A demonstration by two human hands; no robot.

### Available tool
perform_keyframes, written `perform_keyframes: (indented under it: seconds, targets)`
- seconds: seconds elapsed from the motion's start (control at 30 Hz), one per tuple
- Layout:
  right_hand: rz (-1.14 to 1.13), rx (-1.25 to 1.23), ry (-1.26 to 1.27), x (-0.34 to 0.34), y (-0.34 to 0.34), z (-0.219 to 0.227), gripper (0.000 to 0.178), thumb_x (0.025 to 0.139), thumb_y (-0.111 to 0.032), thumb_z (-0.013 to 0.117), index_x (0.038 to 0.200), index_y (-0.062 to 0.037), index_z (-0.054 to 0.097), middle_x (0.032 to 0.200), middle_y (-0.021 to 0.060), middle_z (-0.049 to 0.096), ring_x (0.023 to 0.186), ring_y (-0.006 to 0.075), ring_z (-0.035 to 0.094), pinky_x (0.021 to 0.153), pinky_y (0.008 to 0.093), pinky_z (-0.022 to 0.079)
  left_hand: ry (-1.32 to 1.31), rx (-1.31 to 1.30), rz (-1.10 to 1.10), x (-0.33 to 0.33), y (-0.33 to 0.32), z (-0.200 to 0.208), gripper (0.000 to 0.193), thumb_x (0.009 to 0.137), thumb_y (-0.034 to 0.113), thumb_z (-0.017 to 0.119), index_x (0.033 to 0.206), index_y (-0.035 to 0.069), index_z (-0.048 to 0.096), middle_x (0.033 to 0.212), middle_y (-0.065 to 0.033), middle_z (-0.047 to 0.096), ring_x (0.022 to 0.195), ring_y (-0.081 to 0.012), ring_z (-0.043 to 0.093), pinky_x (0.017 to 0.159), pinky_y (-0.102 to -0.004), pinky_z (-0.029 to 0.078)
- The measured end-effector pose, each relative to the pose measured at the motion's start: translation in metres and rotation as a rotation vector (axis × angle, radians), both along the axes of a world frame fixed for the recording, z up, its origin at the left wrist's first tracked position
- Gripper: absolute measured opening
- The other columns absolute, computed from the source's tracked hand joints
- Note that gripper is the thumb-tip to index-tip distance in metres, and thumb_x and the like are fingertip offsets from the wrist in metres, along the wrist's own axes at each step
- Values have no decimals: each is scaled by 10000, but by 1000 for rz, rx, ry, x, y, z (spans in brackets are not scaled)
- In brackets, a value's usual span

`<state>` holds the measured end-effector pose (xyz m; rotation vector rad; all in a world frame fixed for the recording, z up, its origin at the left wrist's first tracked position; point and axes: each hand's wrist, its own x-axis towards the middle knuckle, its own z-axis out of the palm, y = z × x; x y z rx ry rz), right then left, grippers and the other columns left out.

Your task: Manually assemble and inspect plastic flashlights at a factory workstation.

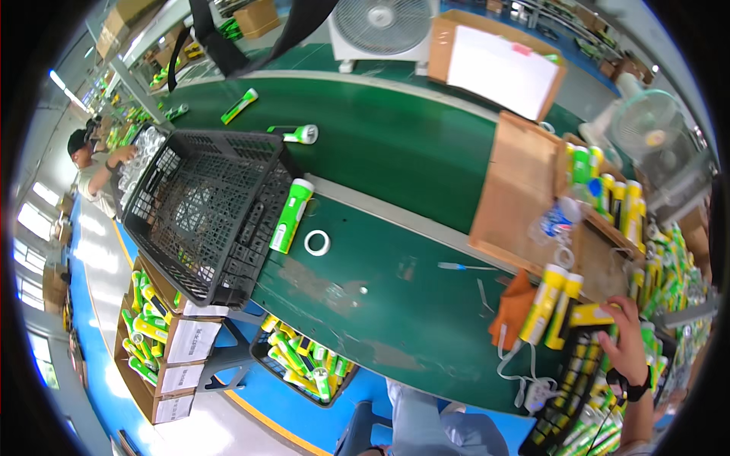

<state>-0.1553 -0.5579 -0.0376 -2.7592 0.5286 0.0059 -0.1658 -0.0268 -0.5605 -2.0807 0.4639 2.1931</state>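
At the right end of the green table, my right hand (627,342) has its fingers closed round the end of a yellow-and-black flashlight (587,315). A dark wristband is on that wrist. Two more yellow flashlights, one nearer the middle (543,302) and one beside my hand (563,311), lie side by side. Below my hand sits a black tray (549,422) with yellow pieces in rows. An orange cloth or glove (514,305) and a white cable with a plug (538,394) lie to its left. My left hand is out of view.
A black crate (251,220) stands at left, beside a green flashlight (290,218) and a white ring (317,242). A screwdriver (454,266) lies near a wooden board (517,190). Flashlights fill a cardboard box (179,365) and a basket (334,397) below. A co-worker (95,171) is far left.
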Motion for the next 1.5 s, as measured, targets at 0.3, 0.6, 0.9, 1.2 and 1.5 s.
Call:
perform_keyframes:
  seconds: [0.3,0.6,0.9,1.2,1.5]
  targets:
    - [679,99,146,233,36,-75,419,703,-133,624,1095,-40,508,1056,138,472,958,294,478,823,345,398,47,-61,35,51,8,-87,584,570,307,708,1087,77,563,980,-136,617,936,-294,578,788,-368,471]
    - [506,260,-467,549,116,-225,428,723,-210,584,1117,-85,474,1080,193,445,963,327,498,788,376,443,82,-204,129,59,-58,-120,560,588,318,697,1078,79,572,991,-134,614,937,-290,580,789,-367,471]
    - [549,-16,-449,646,143,-242,752,646,-249,701,1301,-244,330,1339,184,230,1207,358,303,945,460,337,-42,-153,64,180,15,-84,537,606,329,686,1070,81,581,1003,-132,612,938,-287,582,790,-366,470]
    - [437,595,-580,575,131,-188,415,634,-99,675,970,-81,432,896,127,468,813,286,541,687,357,451,-98,-315,-51,256,-30,-79,515,624,340,674,1061,83,590,1014,-131,609,938,-283,584,791,-365,470]
    - [391,1097,-932,420,71,-105,522,676,-47,670,1088,-55,349,920,103,571,827,168,586,714,297,477,-67,-489,-174,231,-68,-78,494,641,351,663,1053,85,599,1025,-129,607,939,-280,586,792,-364,470]
